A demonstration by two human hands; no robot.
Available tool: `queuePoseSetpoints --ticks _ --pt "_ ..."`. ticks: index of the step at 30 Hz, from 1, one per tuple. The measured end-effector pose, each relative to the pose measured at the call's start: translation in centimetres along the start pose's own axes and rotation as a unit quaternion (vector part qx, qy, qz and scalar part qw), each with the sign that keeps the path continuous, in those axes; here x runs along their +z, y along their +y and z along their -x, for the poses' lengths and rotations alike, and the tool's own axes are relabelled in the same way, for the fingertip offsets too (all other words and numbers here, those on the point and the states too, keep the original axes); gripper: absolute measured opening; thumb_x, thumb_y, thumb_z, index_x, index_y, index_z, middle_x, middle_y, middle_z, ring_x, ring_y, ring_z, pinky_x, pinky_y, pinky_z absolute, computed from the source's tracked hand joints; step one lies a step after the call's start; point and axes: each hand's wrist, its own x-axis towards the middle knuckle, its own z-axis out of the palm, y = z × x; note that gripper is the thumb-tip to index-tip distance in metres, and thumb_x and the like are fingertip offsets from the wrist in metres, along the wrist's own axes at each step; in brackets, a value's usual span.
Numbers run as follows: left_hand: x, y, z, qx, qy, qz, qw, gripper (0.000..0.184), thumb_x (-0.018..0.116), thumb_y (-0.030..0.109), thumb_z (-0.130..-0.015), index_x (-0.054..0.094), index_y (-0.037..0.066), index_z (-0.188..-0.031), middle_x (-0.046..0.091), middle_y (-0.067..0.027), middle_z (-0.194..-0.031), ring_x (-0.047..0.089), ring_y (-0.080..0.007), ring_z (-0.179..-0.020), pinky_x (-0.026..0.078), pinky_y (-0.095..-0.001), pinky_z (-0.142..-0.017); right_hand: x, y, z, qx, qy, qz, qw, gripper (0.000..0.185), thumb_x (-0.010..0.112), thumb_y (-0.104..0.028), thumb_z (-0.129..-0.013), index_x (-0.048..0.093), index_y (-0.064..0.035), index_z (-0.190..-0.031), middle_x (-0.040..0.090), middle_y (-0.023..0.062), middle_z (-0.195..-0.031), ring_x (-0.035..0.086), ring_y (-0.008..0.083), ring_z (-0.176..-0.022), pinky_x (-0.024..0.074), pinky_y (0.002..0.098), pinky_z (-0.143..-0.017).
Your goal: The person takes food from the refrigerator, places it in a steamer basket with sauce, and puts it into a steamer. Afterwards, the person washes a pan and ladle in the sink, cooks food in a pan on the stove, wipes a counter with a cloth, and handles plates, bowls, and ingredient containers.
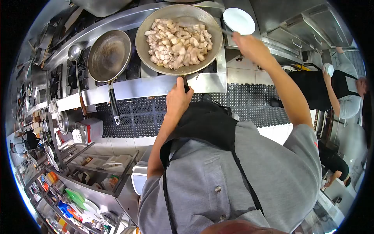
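Note:
A wide frying pan (141, 58) full of pale, chopped meat pieces (179, 43), perhaps chicken, sits on the stove. My left hand (178, 97) is closed around its black handle (186, 82) at the near side. Beyond the pan's right rim, my right hand (248, 45) is closed on a thin metal utensil (227, 32) that reaches over the rim. The utensil's far end cannot be made out, so its kind is unclear. White plates (239, 21) lie on the steel surface just behind my right hand.
Left of the pan stand a second frying pan (110, 56), its handle jutting past the stove edge, and a long ladle (78, 72). Black rubber matting (249, 101) covers the floor. To the right a co-worker (331, 87) holds white dishes (328, 70); another person (334, 165) bends lower down.

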Motion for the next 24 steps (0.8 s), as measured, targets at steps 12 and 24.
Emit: queuePoseSetpoints --ticks 12,24 --pt "1.7 -0.3 -0.2 0.007 0.050 0.033 0.998 0.025 0.061 0.017 -0.088 0.044 0.003 -0.100 0.061 -0.0308 -0.084 0.060 -0.0512 -0.070 0.049 -0.0585 -0.063 9.0 -0.3 -4.2 0.131 -0.182 -0.268 0.937 0.031 0.036 -0.025 -0.102 0.052 0.0005 -0.094 0.056 0.0107 -0.066 0.054 0.0222 -0.045 0.0431 0.0382 -0.038" --pt "1.0 -0.2 -0.4 0.013 0.021 0.037 0.999 0.032 0.064 0.019 -0.086 0.042 0.002 -0.103 0.060 -0.0313 -0.087 0.061 -0.0521 -0.076 0.049 -0.0588 -0.066 5.1 -1.8 0.6 0.110 -0.147 -0.298 0.937 0.031 0.036 -0.032 -0.104 0.048 -0.0037 -0.098 0.048 0.0079 -0.060 0.045 0.0181 -0.037 0.0371 0.0341 -0.033"
